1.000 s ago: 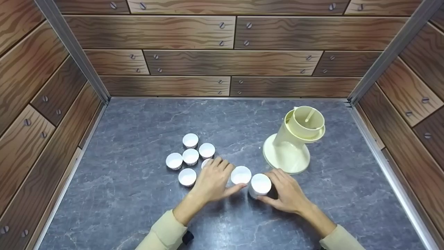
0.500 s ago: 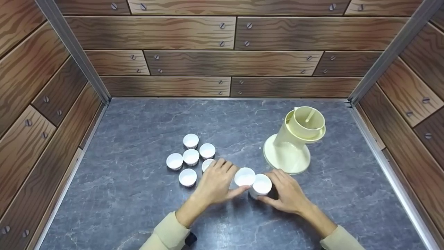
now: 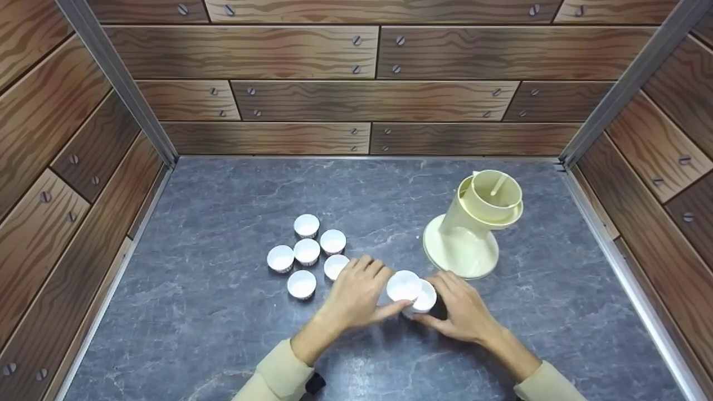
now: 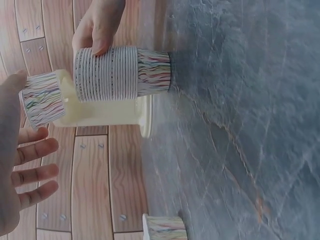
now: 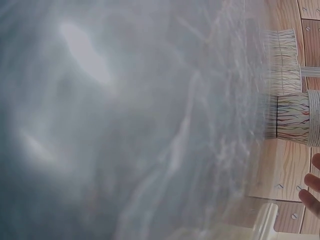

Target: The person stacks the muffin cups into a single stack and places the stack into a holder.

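Between its thumb and index finger, my left hand (image 3: 359,294) pinches a single white paper cup (image 3: 402,285) with colored streaks on its side (image 4: 44,99). The cup is raised, tilted a little, and overlaps the mouth of the cup stack (image 3: 426,297) in the head view. In the left wrist view it is just apart from the rim of the stack (image 4: 107,74). My right hand (image 3: 463,309) holds this upright stack of nested paper cups from the right, thumb in front. The stack's base stands on the table. Right fingers (image 5: 311,182) show at the right wrist view's edge.
Several separate paper cups (image 3: 306,252) stand upright on the grey marbled table (image 3: 223,323) left of my left hand, one partly behind it. A pale yellow stand (image 3: 459,245) with a round base and cylindrical top is behind my right hand. Wood-patterned walls (image 3: 312,100) enclose the table.
My left hand has moved right with its paper cup, from beside the stack to over its mouth. My right hand and the stack have stayed nearly still.
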Available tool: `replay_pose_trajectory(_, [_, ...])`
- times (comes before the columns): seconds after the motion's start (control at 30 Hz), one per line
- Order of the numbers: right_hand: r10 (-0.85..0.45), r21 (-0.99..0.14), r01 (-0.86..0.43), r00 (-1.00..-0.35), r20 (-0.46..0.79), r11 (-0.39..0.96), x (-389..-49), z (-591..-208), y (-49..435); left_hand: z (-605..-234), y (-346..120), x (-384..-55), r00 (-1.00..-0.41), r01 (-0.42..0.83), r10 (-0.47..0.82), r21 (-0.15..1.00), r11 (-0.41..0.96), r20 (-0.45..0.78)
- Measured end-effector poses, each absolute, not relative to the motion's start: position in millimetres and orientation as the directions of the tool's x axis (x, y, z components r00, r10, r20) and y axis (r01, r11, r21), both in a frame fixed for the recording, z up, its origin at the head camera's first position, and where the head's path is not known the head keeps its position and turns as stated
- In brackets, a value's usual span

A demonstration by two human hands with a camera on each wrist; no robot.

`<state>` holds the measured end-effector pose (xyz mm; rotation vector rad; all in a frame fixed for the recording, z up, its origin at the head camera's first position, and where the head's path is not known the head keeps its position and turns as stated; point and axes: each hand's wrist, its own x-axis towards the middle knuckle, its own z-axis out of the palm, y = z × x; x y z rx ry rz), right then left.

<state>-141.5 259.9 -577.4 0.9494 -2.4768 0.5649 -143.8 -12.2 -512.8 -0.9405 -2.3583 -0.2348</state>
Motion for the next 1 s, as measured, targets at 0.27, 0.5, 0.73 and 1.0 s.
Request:
replay_pose_trajectory(0.27, [-0.526,-0.215,-0.689,-0.685,0.504,0.692,-141.0,-577.7,260.3,-515.8,-3.3,-143.2,-0.563,0.685,0.583,-0.064,0.726,0.586])
replay_pose_trajectory(0.5, [-0.526,-0.192,-0.685,-0.683,0.507,0.703,-140.7,-578.3,259.9,-518.1,3.7,-144.1,-0.556,0.69,0.587,-0.066,0.72,0.588])
replay_pose_trajectory(0.73, [-0.522,-0.191,-0.687,-0.677,0.519,0.701,-139.7,-579.3,259.7,-518.4,8.8,-143.8,-0.572,0.693,0.6,-0.061,0.718,0.559])
replay_pose_trajectory(1.0, [-0.518,-0.191,-0.69,-0.671,0.531,0.698,-140.5,-579.4,259.9,-521.0,12.7,-147.1,-0.574,0.691,0.619,-0.088,0.717,0.535])
